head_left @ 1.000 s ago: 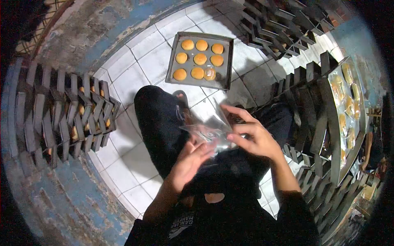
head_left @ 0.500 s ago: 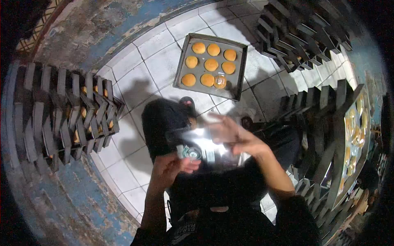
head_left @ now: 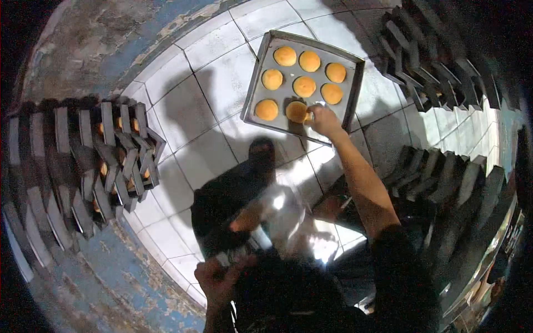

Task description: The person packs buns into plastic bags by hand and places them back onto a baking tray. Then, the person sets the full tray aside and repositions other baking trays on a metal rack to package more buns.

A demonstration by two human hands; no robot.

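Observation:
My left hand (head_left: 219,277) is closed on the edge of a clear plastic bag (head_left: 277,222). The bag spreads over my lap and catches bright glare, and a pale label shows close to my fingers. My right arm stretches forward to a metal tray (head_left: 248,105) on the floor. My right hand (head_left: 326,121) is closed at the right edge of a round golden bun (head_left: 296,112) in the tray's near row, fingers pinching it. A dark shadow surrounds this bun. Several more buns, such as one at the near left (head_left: 266,110), lie in the tray.
Stacked dark trays (head_left: 89,161) with buns inside stand on the left. More stacks rise at the upper right (head_left: 433,61) and the lower right (head_left: 444,188). White floor tiles (head_left: 189,127) surround the tray. A worn, peeling wall (head_left: 111,50) runs along the upper left.
My right hand has left the plastic bag and reached forward to a bun in the tray. My left hand has moved down and left with the bag. The view has shifted.

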